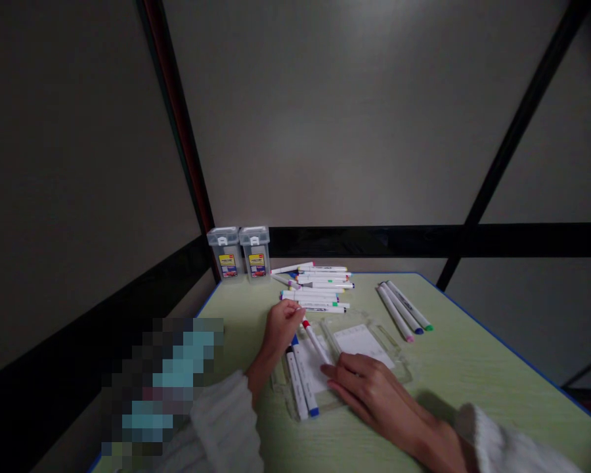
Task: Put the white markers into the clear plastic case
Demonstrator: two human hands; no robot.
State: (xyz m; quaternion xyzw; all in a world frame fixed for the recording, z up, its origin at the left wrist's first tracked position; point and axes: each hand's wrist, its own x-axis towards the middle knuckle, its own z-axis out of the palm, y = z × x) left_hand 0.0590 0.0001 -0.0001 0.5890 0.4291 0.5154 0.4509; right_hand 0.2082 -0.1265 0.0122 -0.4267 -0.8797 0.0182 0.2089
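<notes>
A white marker with a red band [316, 341] slants over an open clear plastic case [331, 336]. My left hand [282, 328] pinches its far end with closed fingers. The fingers of my right hand [369, 387] are closed at its near end, low over the case. In the left side of the case lie a marker with a blue end [304, 378] and a marker with a dark band [297, 387], side by side. A white paper sheet [363, 345] shows in the right part of the case. My right hand hides the case's near right corner.
Beyond the case, several loose white markers [320, 295] lie in a pile. Two lidded clear boxes [228, 257] with yellow labels stand at the back left. Three thicker markers [402, 309] lie at the right on the light green table [453, 355].
</notes>
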